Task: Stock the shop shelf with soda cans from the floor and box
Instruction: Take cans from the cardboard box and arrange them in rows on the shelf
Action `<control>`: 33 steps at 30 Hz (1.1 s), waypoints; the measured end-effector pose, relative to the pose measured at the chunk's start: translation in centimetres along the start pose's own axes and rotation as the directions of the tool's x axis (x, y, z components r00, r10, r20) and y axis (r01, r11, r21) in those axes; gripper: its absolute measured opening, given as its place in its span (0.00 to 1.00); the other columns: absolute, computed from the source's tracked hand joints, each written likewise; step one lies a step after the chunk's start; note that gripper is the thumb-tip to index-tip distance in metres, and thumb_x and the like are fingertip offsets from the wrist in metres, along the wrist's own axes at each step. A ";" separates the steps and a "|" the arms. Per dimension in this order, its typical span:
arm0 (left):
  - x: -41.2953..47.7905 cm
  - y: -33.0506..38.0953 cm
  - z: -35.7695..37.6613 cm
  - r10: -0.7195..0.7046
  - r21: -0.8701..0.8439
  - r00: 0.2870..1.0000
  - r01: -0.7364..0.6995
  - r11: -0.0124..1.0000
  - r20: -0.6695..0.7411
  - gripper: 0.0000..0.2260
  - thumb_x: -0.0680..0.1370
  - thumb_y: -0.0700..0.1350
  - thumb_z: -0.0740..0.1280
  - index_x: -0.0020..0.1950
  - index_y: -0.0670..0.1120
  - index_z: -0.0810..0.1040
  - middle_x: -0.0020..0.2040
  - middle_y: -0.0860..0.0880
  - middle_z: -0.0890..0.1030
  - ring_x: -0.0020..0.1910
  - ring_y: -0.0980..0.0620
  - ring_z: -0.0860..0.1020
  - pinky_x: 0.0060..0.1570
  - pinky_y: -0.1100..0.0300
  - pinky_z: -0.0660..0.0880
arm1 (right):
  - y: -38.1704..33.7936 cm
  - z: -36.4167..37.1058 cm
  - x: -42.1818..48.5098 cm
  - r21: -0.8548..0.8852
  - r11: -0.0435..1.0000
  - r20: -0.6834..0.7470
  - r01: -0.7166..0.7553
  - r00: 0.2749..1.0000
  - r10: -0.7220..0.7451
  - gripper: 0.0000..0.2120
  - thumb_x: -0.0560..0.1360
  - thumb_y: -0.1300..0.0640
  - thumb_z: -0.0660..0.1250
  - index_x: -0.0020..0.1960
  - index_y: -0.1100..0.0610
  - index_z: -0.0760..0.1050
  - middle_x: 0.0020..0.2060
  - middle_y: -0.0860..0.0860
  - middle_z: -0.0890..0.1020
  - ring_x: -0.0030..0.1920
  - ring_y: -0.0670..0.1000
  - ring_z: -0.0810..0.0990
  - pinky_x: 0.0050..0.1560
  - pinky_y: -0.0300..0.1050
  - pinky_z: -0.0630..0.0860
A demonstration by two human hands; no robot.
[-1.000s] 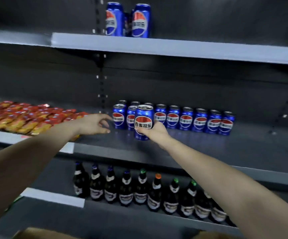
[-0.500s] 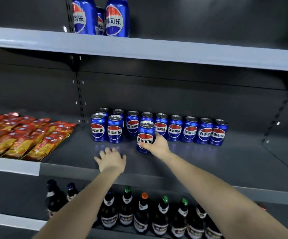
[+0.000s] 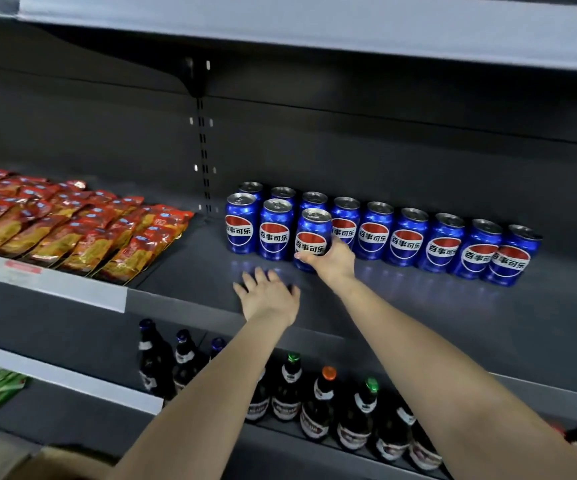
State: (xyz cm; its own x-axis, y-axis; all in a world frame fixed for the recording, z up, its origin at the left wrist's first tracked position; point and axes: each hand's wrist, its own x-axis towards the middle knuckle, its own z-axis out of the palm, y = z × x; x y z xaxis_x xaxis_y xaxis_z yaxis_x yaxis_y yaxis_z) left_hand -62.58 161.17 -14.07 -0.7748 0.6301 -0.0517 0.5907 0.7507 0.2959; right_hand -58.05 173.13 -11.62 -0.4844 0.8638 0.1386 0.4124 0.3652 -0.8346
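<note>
Fingers [image 3: 336,245] of right hand [image 3: 334,263] curled round upright soda can [image 3: 312,237]; left hand [image 3: 268,299] spread flat on shelf [image 3: 418,306].

Pretty dim overall, the dark shelf [image 3: 453,306] soaks up light. Lighting comes from above and in front (the soda cans [image 3: 404,237] glint on top and leave faint blue reflections on the deck). The upper shelf [image 3: 314,26] edge bows from wide-angle distortion, and everything looks slightly soft.
</note>
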 end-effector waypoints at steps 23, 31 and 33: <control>-2.5 -13.1 -4.9 0.109 0.128 0.930 -0.068 0.990 -0.351 0.20 0.79 0.52 0.56 0.68 0.44 0.69 0.70 0.45 0.69 0.69 0.43 0.64 0.72 0.48 0.53 | -6.8 6.0 -7.5 -0.176 0.782 -0.108 0.598 0.778 -0.620 0.22 0.73 0.62 0.64 0.67 0.60 0.67 0.60 0.58 0.74 0.61 0.57 0.70 0.64 0.51 0.68; -11.9 -29.1 -8.4 -0.184 0.116 0.890 0.252 0.961 -0.417 0.23 0.75 0.54 0.50 0.58 0.43 0.75 0.60 0.44 0.75 0.60 0.40 0.71 0.62 0.49 0.63 | -12.3 18.6 -20.3 -0.001 0.653 0.368 0.757 0.608 -0.704 0.19 0.76 0.58 0.61 0.66 0.56 0.67 0.60 0.53 0.73 0.63 0.55 0.68 0.62 0.49 0.67; -15.1 -33.1 -8.2 -0.238 0.120 0.881 0.311 0.943 -0.409 0.25 0.73 0.55 0.49 0.58 0.44 0.76 0.60 0.44 0.76 0.60 0.40 0.72 0.62 0.50 0.64 | -13.0 21.6 -24.0 0.060 0.637 0.434 0.768 0.555 -0.710 0.18 0.76 0.58 0.61 0.66 0.54 0.67 0.62 0.52 0.72 0.64 0.54 0.68 0.63 0.49 0.67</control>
State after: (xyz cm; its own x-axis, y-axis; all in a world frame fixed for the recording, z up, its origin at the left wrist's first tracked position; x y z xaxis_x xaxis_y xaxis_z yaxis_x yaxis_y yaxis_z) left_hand -72.24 125.18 -15.30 -0.9154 0.2947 0.2741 0.3429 0.9276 0.1480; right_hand -68.43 140.11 -15.63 -0.8965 0.0693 0.4376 -0.1555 0.8757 -0.4572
